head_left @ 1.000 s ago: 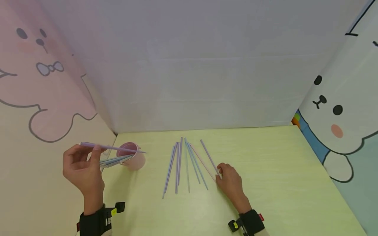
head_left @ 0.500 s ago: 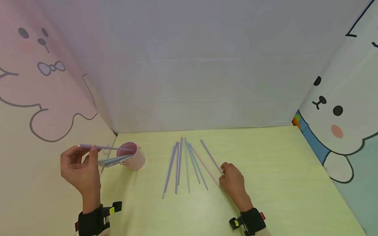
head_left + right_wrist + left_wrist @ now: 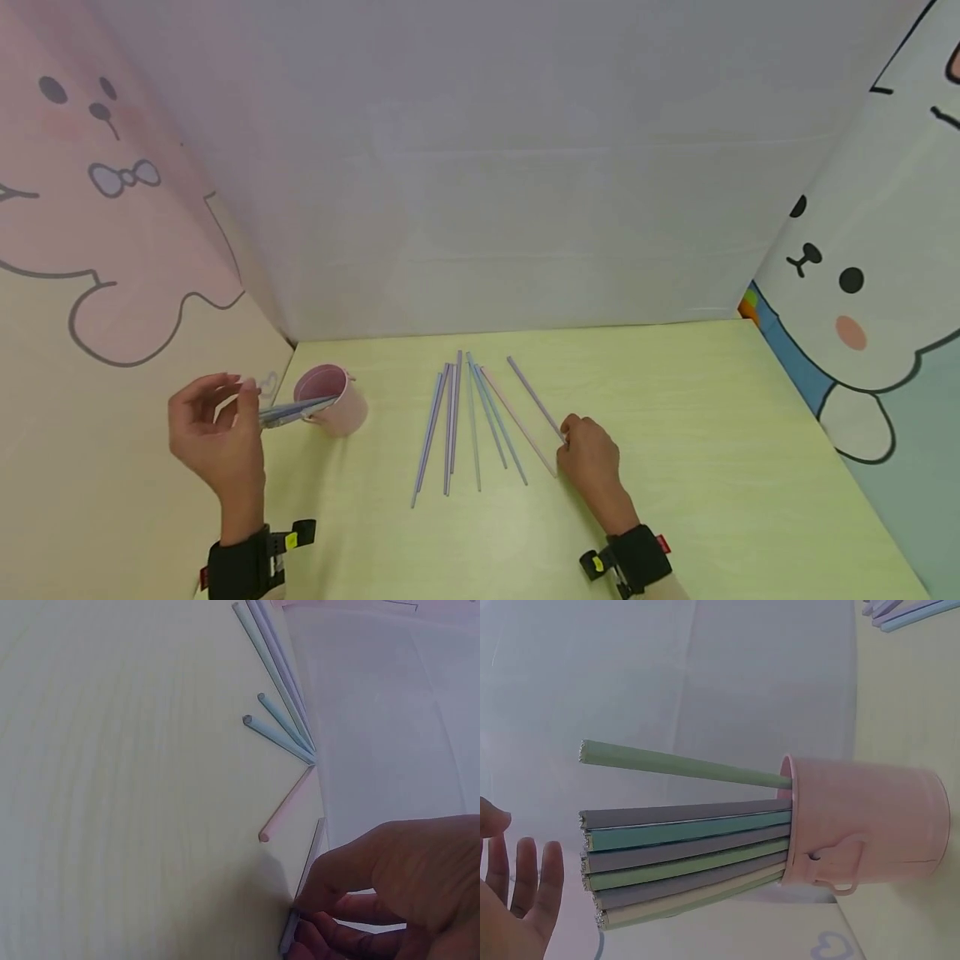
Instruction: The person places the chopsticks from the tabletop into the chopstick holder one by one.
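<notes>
My left hand [image 3: 217, 429] is beside the pink bucket [image 3: 348, 408] at the table's left edge. In the left wrist view, its loosely bent fingers [image 3: 526, 877] hold nothing, apart from the ends of several pastel pencil-like sticks [image 3: 682, 838] leaning out of the bucket. One green stick [image 3: 675, 761] stands separate above that bunch. My right hand [image 3: 588, 458] is low over the table and pinches the lower end of a purple pencil-like stick [image 3: 531, 392]. In the right wrist view, thumb and fingers meet around this stick [image 3: 309, 862], with some fingers partly hidden.
A pink stick [image 3: 517, 421] lies left of the right hand. Further left are blue sticks [image 3: 497, 421], a pale green stick [image 3: 474, 429] and several purple sticks [image 3: 450, 429]. A white sheet [image 3: 480, 208] hangs behind the table [image 3: 712, 467].
The purple stick that the left hand held moved out of its fingers and is no longer seen there. The right hand shifted slightly right, uncovering the pink stick's lower end.
</notes>
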The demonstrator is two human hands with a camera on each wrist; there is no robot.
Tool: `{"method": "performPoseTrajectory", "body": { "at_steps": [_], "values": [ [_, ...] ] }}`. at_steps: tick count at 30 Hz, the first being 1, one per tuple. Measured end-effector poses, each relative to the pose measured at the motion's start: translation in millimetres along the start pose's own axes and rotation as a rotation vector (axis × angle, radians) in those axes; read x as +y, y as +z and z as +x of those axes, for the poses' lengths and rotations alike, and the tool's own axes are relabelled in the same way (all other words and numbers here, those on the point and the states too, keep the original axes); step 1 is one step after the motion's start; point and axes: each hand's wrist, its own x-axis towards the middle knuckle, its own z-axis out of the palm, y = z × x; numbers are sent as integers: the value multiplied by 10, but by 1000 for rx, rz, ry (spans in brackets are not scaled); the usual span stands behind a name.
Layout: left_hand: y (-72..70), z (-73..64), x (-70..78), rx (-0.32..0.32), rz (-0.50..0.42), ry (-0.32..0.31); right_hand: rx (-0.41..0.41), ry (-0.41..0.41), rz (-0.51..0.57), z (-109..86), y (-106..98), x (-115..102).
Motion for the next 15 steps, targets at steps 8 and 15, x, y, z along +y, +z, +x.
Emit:
{"method": "performPoseTrajectory", "body": {
  "at_steps": [8, 15],
  "values": [
    [42, -23, 98, 28, -4, -16, -43, 26, -35, 23, -49, -9],
    [185, -55, 339, 25, -117, -30, -110, 59, -46, 51, -102, 15]
  ]
}}
